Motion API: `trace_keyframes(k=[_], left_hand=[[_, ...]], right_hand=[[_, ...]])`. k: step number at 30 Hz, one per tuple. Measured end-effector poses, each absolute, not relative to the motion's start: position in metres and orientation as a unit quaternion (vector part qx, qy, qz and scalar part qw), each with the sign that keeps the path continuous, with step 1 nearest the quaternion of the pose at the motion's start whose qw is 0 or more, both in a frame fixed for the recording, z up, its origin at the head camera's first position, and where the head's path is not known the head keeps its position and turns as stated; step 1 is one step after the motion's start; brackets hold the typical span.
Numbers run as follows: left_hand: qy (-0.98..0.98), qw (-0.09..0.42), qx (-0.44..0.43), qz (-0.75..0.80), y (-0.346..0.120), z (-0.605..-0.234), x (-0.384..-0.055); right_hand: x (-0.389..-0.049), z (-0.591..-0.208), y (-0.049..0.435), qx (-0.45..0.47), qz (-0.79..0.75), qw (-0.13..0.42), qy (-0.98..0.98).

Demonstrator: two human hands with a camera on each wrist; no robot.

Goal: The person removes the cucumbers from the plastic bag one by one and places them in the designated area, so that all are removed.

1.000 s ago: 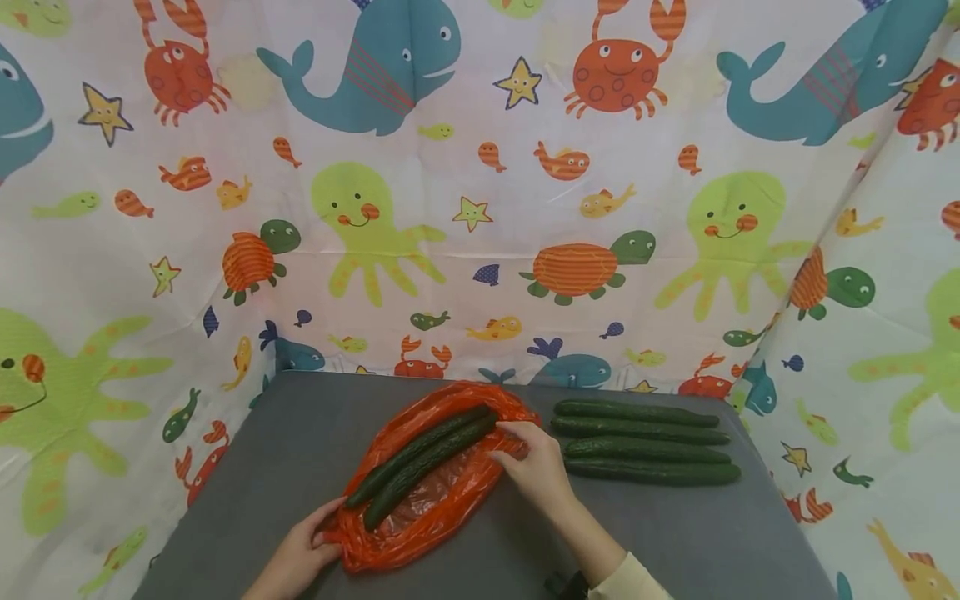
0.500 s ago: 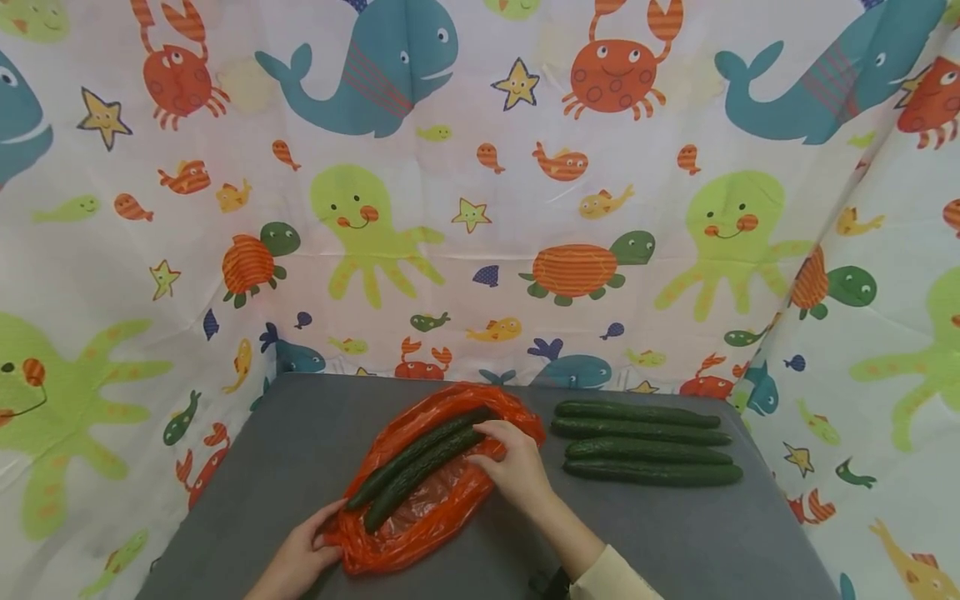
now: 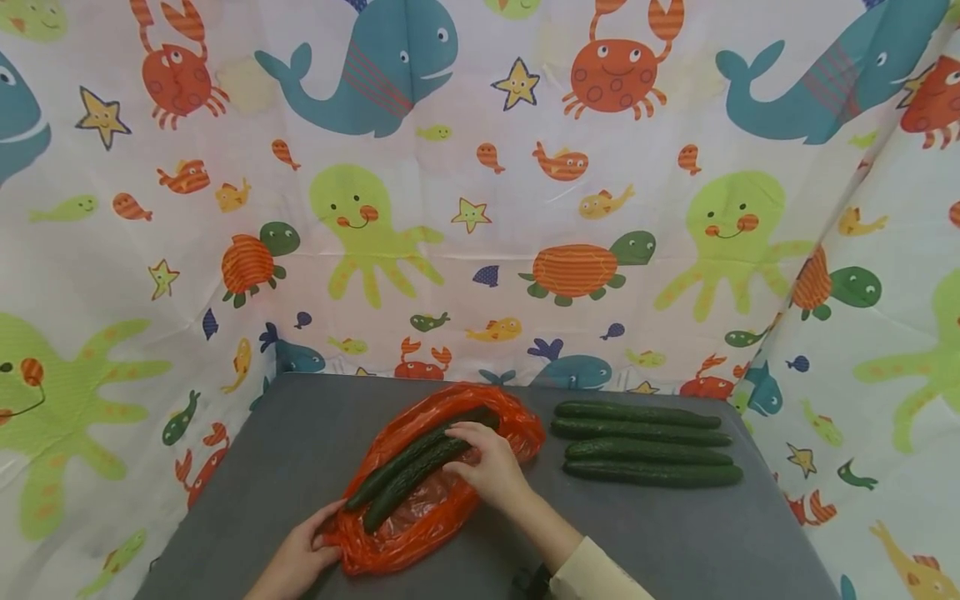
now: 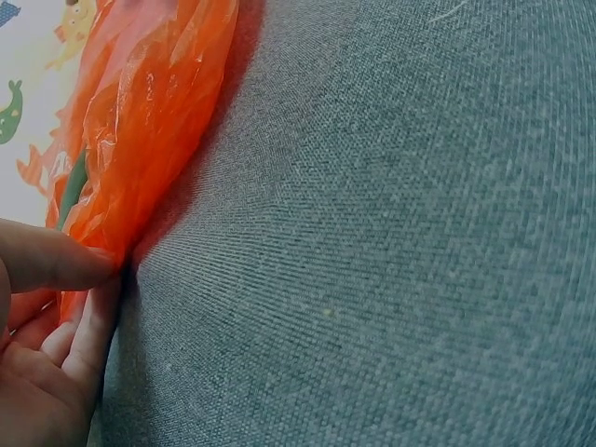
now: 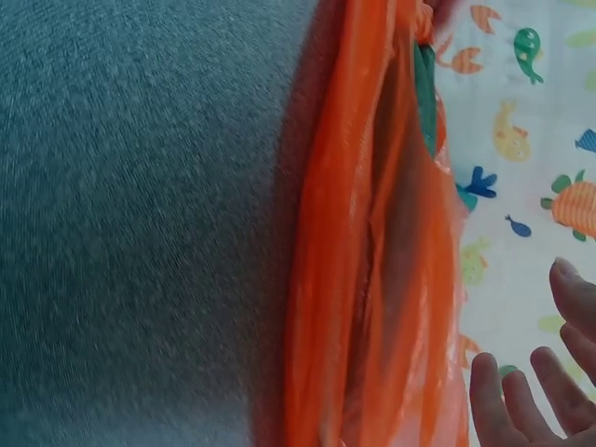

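An orange plastic bag lies spread on the grey table with its mouth facing up. Two dark green cucumbers rest inside it side by side, slanting from near left to far right. My left hand pinches the bag's near-left edge; the left wrist view shows thumb and fingers on the orange film. My right hand hovers over the right half of the cucumbers, covering part of the front one. In the right wrist view its fingers are spread with nothing between them.
Several more cucumbers lie in a row on the table, right of the bag. A curtain printed with sea animals encloses the back and sides. A small dark object shows by the right sleeve.
My right hand has moved left from the bag's far-right edge to above the cucumbers' middle. The left hand, bag and cucumbers look the same.
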State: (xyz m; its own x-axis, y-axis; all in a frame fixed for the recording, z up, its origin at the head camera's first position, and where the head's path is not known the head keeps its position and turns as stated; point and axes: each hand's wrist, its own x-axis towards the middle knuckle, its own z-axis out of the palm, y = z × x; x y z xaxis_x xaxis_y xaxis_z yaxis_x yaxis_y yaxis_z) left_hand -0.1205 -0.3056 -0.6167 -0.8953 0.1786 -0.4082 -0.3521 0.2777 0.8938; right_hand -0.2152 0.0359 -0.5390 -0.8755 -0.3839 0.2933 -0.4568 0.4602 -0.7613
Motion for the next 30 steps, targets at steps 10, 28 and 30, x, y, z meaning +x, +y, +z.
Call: trace_keyframes(k=[10, 28, 30], left_hand=[[0.769, 0.222, -0.066, 0.596, -0.304, -0.615, -0.121], [0.767, 0.228, -0.074, 0.595, -0.305, -0.617, -0.121], [0.763, 0.224, -0.062, 0.604, -0.305, -0.616, -0.122]], right_hand=[[-0.223, -0.549, 0.02, 0.271, 0.46, 0.0, -0.845], [-0.235, -0.566, -0.003, 0.293, 0.419, -0.049, -0.858], [-0.236, -0.568, -0.004, 0.297, 0.404, -0.056, -0.864]])
